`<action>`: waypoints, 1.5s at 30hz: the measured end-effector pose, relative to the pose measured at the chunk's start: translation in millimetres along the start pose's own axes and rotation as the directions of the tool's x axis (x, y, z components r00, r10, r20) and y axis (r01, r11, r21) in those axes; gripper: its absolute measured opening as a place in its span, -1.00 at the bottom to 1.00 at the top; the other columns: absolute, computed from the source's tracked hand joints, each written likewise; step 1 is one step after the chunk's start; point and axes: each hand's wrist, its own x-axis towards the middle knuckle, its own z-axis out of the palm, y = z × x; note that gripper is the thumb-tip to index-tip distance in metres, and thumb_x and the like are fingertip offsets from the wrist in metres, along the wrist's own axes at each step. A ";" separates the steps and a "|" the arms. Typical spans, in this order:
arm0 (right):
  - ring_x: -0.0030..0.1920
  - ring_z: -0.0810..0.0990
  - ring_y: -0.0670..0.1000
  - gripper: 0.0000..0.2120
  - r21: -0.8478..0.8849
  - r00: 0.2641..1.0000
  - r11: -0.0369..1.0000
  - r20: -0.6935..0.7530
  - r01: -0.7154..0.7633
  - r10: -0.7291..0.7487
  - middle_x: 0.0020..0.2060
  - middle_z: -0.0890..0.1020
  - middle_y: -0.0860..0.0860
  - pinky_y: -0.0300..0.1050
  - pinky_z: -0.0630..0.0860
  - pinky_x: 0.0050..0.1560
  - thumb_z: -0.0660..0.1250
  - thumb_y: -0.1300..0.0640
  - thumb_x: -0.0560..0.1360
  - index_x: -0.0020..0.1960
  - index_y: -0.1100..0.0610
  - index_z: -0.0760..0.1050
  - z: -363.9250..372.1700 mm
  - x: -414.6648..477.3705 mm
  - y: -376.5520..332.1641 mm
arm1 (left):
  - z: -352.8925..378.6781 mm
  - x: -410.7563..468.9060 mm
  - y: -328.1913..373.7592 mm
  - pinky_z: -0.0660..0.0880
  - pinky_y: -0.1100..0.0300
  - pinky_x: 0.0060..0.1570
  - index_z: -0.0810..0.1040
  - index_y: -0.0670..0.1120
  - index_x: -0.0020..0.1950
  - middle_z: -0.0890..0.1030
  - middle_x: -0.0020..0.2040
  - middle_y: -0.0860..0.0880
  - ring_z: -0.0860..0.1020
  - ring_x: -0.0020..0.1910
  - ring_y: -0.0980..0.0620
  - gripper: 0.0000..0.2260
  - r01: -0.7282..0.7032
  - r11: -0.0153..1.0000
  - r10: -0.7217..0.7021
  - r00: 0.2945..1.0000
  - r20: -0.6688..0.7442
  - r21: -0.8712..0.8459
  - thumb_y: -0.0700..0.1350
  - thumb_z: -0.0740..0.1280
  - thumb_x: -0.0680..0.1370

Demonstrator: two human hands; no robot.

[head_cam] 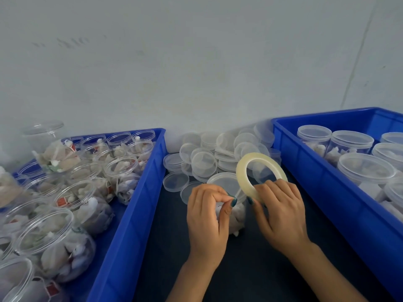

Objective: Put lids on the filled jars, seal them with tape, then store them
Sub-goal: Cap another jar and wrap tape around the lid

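Tape roll point(241, 173): pale translucent ring, tilting above the jar point(222, 182).
Right hand point(281, 210): gripping the ring's lower rim.
Left hand point(207, 216): pinching the thin free strip.
Jar: clear, round, lidded, standing between blue bins point(139, 192).

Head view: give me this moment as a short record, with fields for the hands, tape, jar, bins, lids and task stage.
left hand: pinches the free tape end
right hand: grips the tape roll
jar: filled, lid on, upright on the dark table behind the hands
left bin: filled open jars
right bin: lidded jars
loose lids: piled between the bins
stage: lid on; whether tape touches the jar cannot be told
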 end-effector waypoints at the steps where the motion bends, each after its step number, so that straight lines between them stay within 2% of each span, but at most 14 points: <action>1: -0.21 0.46 0.03 -0.74 -0.003 1.000 1.000 0.003 -0.008 0.008 -0.23 0.56 -0.01 -0.10 0.29 -0.11 0.17 0.03 0.62 -0.09 0.14 0.54 0.4 0.2 0.4 | -1.0 -0.3 -0.8 0.46 0.23 0.05 0.57 -0.12 -0.09 0.56 -0.05 0.09 0.51 0.00 0.15 -0.86 -0.012 1.000 0.012 1.000 0.006 0.010 -0.09 0.31 0.61; 6: -0.19 0.54 0.08 -0.74 -0.114 0.999 0.993 -0.004 -0.039 0.039 -0.24 0.61 -0.01 -0.01 0.33 -0.03 0.20 -0.01 0.60 -0.09 0.13 0.55 -2.6 0.9 10.7 | -3.7 0.4 6.3 0.44 0.24 0.08 0.58 -0.12 -0.10 0.61 -0.01 0.09 0.56 0.01 0.11 -0.87 -0.068 0.995 0.065 0.997 0.044 0.074 -0.13 0.30 0.60; 9: -0.21 0.56 0.10 -0.63 -0.195 0.999 0.980 -0.045 -0.039 0.031 -0.29 0.61 -0.02 0.03 0.29 0.04 0.12 -0.09 0.66 -0.14 0.11 0.53 -7.6 0.8 19.3 | -9.0 2.1 14.9 0.40 0.30 0.05 0.57 -0.10 -0.12 0.64 -0.06 0.13 0.57 -0.05 0.16 -0.88 -0.063 0.993 0.058 0.997 0.050 0.104 -0.15 0.29 0.59; 13: -0.21 0.59 0.12 -0.44 -0.244 0.997 0.969 -0.065 -0.048 0.033 -0.29 0.61 0.00 0.08 0.29 0.06 0.09 -0.28 0.64 -0.22 0.13 0.52 -11.5 -0.5 32.4 | -20.7 -4.8 23.2 0.38 0.27 -0.05 0.54 -0.07 -0.11 0.61 -0.13 0.12 0.52 -0.16 0.17 -0.88 -0.050 0.985 0.035 0.995 0.094 0.162 -0.10 0.28 0.59; 17: -0.19 0.60 0.14 -0.40 -0.231 0.998 0.973 -0.061 -0.014 0.000 -0.27 0.62 0.03 0.08 0.30 0.07 0.10 -0.33 0.60 -0.25 0.15 0.53 -12.8 -2.8 39.3 | -37.8 -14.0 22.1 0.41 0.25 -0.12 0.52 0.01 -0.08 0.56 -0.11 0.20 0.49 -0.15 0.21 -0.92 0.056 0.990 -0.070 0.992 0.104 0.132 -0.04 0.27 0.59; 22: -0.16 0.59 0.14 -0.43 -0.224 0.997 0.973 -0.056 -0.060 0.049 -0.24 0.62 0.04 0.09 0.28 0.06 0.11 -0.31 0.61 -0.25 0.14 0.51 -12.8 -3.9 44.8 | -58.4 -22.4 11.5 0.52 0.00 -0.25 0.42 0.18 -0.06 0.57 -0.11 0.16 0.57 -0.17 0.04 -0.94 0.201 0.979 -0.204 0.974 0.102 0.035 0.02 0.23 0.60; 25: -0.15 0.58 0.11 -0.44 -0.225 0.996 0.971 -0.044 -0.082 0.074 -0.25 0.61 0.00 0.07 0.25 0.06 0.12 -0.32 0.59 -0.25 0.12 0.49 -8.9 -4.0 40.9 | -60.4 -22.3 6.6 0.55 -0.07 -0.22 0.42 0.17 -0.07 0.58 -0.10 0.13 0.59 -0.15 0.01 -0.90 0.284 0.958 -0.286 0.954 0.086 0.030 0.04 0.22 0.65; 27: -0.15 0.57 0.10 -0.45 -0.228 0.996 0.969 -0.046 -0.090 0.082 -0.25 0.60 -0.01 0.07 0.25 0.06 0.12 -0.33 0.59 -0.25 0.12 0.48 -7.7 -5.0 40.1 | -60.0 -21.6 5.0 0.56 -0.07 -0.18 0.42 0.17 -0.08 0.59 -0.09 0.11 0.59 -0.13 0.01 -0.94 0.310 0.950 -0.311 0.946 0.090 0.030 0.08 0.20 0.58; 34: -0.16 0.54 0.08 -0.51 -0.226 0.993 0.967 -0.039 -0.120 0.114 -0.26 0.58 -0.02 0.05 0.23 0.02 0.16 -0.30 0.58 -0.23 0.09 0.47 -2.8 -5.9 36.9 | -54.6 -17.6 -3.7 0.53 0.10 -0.17 0.43 0.16 -0.07 0.58 -0.09 0.17 0.57 -0.15 0.08 -0.89 0.378 0.924 -0.383 0.919 0.096 0.060 0.15 0.18 0.55; 38: -0.14 0.54 0.08 -0.53 -0.219 0.987 0.963 -0.025 -0.158 0.156 -0.24 0.59 -0.03 0.04 0.20 0.01 0.13 -0.30 0.58 -0.20 0.07 0.47 0.2 -4.4 33.6 | -44.7 -15.6 -14.6 0.54 0.12 -0.13 0.44 0.13 -0.04 0.58 -0.09 0.13 0.57 -0.11 0.09 -0.96 0.446 0.894 -0.448 0.888 0.105 0.048 0.06 0.24 0.58; 40: -0.13 0.54 0.08 -0.54 -0.210 0.985 0.963 -0.018 -0.171 0.171 -0.23 0.59 -0.04 0.04 0.19 0.00 0.14 -0.30 0.57 -0.18 0.07 0.48 1.0 -3.0 31.3 | -38.2 -13.4 -17.5 0.56 0.13 -0.04 0.44 0.13 -0.02 0.60 -0.03 0.14 0.58 -0.04 0.16 -0.91 0.472 0.880 -0.474 0.874 0.105 0.041 -0.07 0.28 0.61; 43: -0.10 0.54 0.07 -0.56 -0.185 0.981 0.964 -0.001 -0.190 0.194 -0.19 0.61 -0.04 0.03 0.17 0.00 0.17 -0.28 0.56 -0.16 0.07 0.54 2.0 -2.4 27.9 | -28.5 -8.6 -19.7 0.55 0.28 0.06 0.42 0.06 0.01 0.61 0.18 0.17 0.59 0.07 0.23 -0.94 0.469 0.882 -0.462 0.878 0.123 -0.039 -0.12 0.23 0.63; 44: -0.09 0.55 0.07 -0.55 -0.179 0.980 0.964 0.007 -0.195 0.199 -0.18 0.62 -0.04 0.03 0.17 0.01 0.17 -0.28 0.56 -0.14 0.07 0.57 2.4 -2.4 26.9 | -25.2 -7.9 -20.4 0.54 0.34 0.00 0.40 0.04 0.00 0.62 0.17 0.22 0.60 0.00 0.25 -0.93 0.470 0.881 -0.460 0.878 0.130 -0.059 -0.13 0.21 0.64; 45: -0.07 0.55 0.07 -0.55 -0.172 0.979 0.965 0.015 -0.199 0.204 -0.16 0.63 -0.04 0.03 0.16 0.01 0.18 -0.28 0.56 -0.13 0.07 0.59 2.8 -2.3 25.9 | -22.0 -7.9 -21.6 0.51 0.39 -0.13 0.38 0.06 0.00 0.63 0.06 0.28 0.58 -0.14 0.27 -0.90 0.467 0.882 -0.458 0.880 0.122 -0.060 -0.14 0.21 0.66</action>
